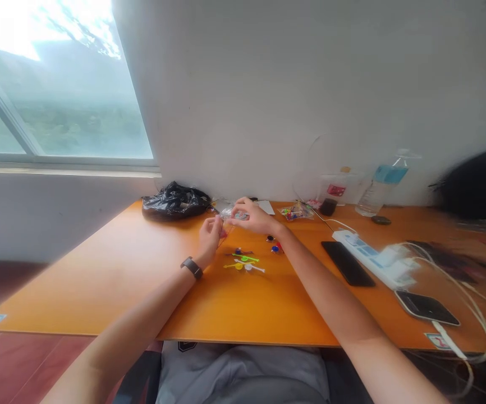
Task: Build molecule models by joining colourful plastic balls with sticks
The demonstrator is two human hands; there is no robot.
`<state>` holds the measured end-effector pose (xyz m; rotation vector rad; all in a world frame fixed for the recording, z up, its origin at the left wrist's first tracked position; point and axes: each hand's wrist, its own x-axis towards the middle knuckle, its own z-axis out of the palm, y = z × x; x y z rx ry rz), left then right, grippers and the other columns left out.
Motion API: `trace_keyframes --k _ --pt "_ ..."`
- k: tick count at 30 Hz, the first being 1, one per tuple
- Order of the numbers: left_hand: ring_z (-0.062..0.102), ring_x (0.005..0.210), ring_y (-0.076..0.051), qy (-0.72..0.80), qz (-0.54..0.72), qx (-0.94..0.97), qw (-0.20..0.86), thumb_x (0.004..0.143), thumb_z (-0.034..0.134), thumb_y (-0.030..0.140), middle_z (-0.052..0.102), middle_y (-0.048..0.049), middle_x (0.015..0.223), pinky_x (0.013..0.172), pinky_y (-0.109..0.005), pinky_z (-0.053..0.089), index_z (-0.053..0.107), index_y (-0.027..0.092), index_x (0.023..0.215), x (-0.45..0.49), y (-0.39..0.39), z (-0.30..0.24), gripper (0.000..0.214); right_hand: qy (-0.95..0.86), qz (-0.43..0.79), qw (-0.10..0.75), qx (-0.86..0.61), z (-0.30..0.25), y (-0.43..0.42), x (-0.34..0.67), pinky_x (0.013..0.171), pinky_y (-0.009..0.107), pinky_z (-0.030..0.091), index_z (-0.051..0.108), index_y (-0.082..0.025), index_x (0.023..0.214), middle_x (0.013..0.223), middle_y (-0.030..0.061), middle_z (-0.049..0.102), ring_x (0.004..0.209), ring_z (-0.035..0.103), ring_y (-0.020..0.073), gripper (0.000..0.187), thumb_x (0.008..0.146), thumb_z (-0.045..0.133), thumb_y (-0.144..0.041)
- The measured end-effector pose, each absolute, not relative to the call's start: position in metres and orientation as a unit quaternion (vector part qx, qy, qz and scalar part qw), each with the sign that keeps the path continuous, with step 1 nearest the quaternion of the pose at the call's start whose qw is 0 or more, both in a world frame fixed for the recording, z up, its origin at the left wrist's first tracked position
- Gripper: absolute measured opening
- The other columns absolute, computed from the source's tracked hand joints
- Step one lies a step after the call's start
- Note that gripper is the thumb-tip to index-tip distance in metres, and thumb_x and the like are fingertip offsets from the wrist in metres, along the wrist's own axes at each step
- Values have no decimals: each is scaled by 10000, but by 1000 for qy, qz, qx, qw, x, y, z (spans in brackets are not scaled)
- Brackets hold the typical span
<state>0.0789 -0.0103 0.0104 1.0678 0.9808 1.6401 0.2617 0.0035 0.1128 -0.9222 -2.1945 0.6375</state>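
My left hand (210,234), with a dark band on its wrist, is held over the desk with thumb and fingers pinched. Close beside it, my right hand (251,216) has its fingers curled and pinched. Between them shows a thin reddish piece (223,232), too small and blurred to name. Below the hands lie small flat plastic pieces with round heads and thin stems: a green one (247,258), a yellow one (237,266), a white one (250,267) and a dark blue one (238,252). Near my right forearm are a black round piece (270,239) and a blue round piece (274,248).
A black plastic bag (175,202) sits at the desk's back left. Toward the right are a clear packet of coloured pieces (297,211), a water bottle (377,191), a black slab (347,264), a power strip (365,255) with cables, and a phone (428,307).
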Motion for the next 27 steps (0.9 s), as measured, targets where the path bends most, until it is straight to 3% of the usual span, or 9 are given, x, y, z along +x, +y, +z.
trace_keyframes --k 4,7,11,14,20,27 --pt "549 628 -106 401 675 424 450 858 708 705 559 18 721 646 -249 556 664 172 1006 77 -9 12 555 -852 251 312 -338 106 15 266 803 320 530 740 -200 839 1090 69 616 860 635 172 165 848 758 -364" --pt "524 611 -112 384 678 386 494 916 622 691 531 18 690 671 -275 571 701 169 1026 73 -5 12 540 -825 276 362 -335 103 23 270 743 291 523 745 -190 831 1021 57 667 811 643 159 156 822 749 -346" --pt "635 776 -127 377 675 394 497 800 814 481 674 -41 905 768 -278 577 717 183 1037 70 -2 10 393 -759 316 430 -373 103 30 277 654 264 510 733 -178 842 869 36 712 723 649 152 170 778 757 -334" --pt "677 842 -144 390 670 418 474 760 859 485 722 -72 977 785 -276 560 730 173 1034 70 -3 7 434 -744 344 428 -381 107 32 285 613 273 508 736 -175 832 739 35 715 661 652 165 187 757 791 -337" --pt "697 799 -150 425 675 373 474 720 888 538 732 -69 893 759 -274 543 729 157 1050 64 1 7 529 -713 333 497 -366 126 28 304 742 323 579 738 -179 807 788 53 743 766 721 192 202 770 810 -364" --pt "698 1133 -245 369 610 524 467 792 861 494 723 -141 1299 874 -304 554 709 208 1247 68 -10 19 558 -804 370 356 -301 126 19 299 726 298 559 789 -172 897 836 50 774 792 714 183 166 814 755 -311"
